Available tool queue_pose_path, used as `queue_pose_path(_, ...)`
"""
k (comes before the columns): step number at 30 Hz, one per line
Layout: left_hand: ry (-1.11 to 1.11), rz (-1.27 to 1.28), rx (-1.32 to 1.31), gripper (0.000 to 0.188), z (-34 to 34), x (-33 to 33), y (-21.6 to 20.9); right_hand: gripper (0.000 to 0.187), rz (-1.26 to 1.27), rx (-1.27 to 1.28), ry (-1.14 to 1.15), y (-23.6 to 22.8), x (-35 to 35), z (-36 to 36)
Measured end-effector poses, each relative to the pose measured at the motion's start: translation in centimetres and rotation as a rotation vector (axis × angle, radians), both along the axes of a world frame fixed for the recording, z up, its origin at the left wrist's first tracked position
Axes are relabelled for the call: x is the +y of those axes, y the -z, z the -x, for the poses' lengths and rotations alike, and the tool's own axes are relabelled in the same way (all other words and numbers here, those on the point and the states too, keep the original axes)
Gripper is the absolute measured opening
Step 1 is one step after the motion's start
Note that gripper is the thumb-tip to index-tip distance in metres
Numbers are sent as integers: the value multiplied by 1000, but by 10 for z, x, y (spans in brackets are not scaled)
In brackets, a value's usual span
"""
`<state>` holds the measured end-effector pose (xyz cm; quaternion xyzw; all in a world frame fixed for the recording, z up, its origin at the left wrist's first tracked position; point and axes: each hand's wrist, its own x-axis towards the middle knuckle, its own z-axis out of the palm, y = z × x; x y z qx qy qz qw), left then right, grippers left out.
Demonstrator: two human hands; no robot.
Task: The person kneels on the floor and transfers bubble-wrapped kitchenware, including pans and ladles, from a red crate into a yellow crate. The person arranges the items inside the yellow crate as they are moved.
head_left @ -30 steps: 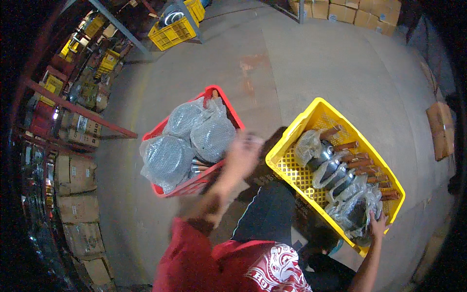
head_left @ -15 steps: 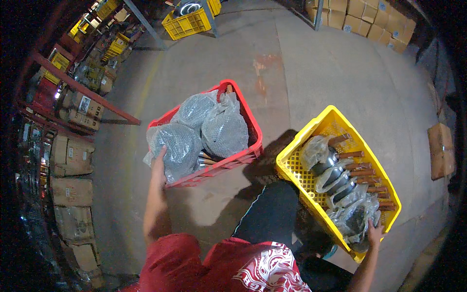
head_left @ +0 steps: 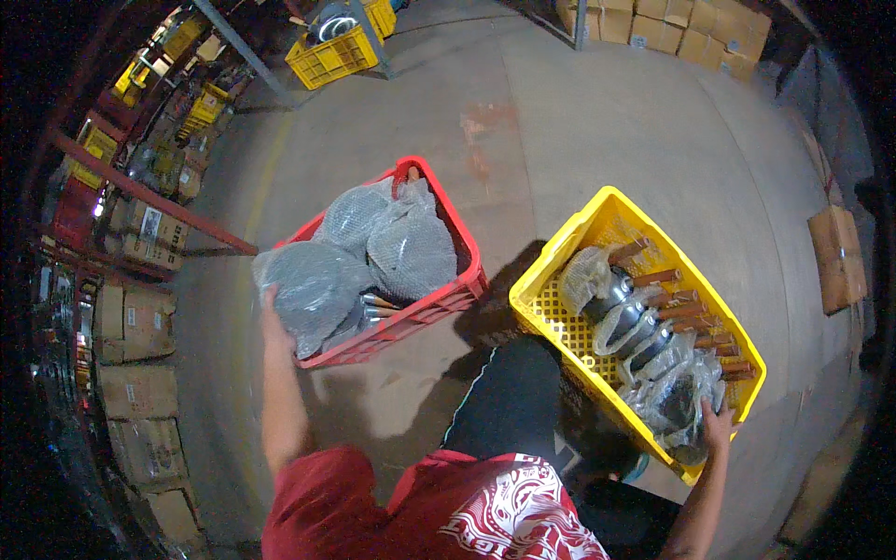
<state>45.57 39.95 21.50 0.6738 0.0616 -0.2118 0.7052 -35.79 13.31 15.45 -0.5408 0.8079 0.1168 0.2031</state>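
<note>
A red crate [head_left: 473,280] stands at left centre, holding several round, pan-like items in bubble wrap. My left hand [head_left: 274,322] grips the near-left edge of the closest wrapped pan [head_left: 313,280], its fingers partly hidden by the wrap. Metal-tipped handle ends [head_left: 378,306] show beside that pan. To the right sits a yellow crate [head_left: 551,247] with a row of dark pans standing on edge in plastic, their brown wooden handles [head_left: 667,277] toward the right side. My right hand [head_left: 717,425] is closed on the nearest plastic-wrapped pan [head_left: 677,406] at the crate's near end.
Cardboard boxes [head_left: 137,391] and racks line the left side. A red beam [head_left: 159,196] slants in from there. Another yellow crate [head_left: 333,58] stands by a post at the back. More cartons [head_left: 658,33] are stacked far right, and a single carton [head_left: 837,261] stands right.
The whole view has shifted a little, moving both crates left in the picture. My left hand has moved from the top of the wrapped pan to its edge; the pan looks slightly raised.
</note>
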Motion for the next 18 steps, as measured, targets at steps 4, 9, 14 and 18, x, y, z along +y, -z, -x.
queue_pose_path(4, 40, 35, -92, 69, -18, 40, -42, 99, -17, -39, -5, -6, -1, -5)
queue_pose_path(9, -22, 104, -255, 72, -42, 50, -119, 100, -1, -5, 1, -2, -1, 1)
queue_pose_path(14, 192, 346, -226, 76, -8, -33, -165, 100, 19, -3, -19, 8, -1, 8)
queue_pose_path(18, 379, 450, -114, 78, 80, -131, -145, 102, -32, -3, 66, 3, 0, 4)
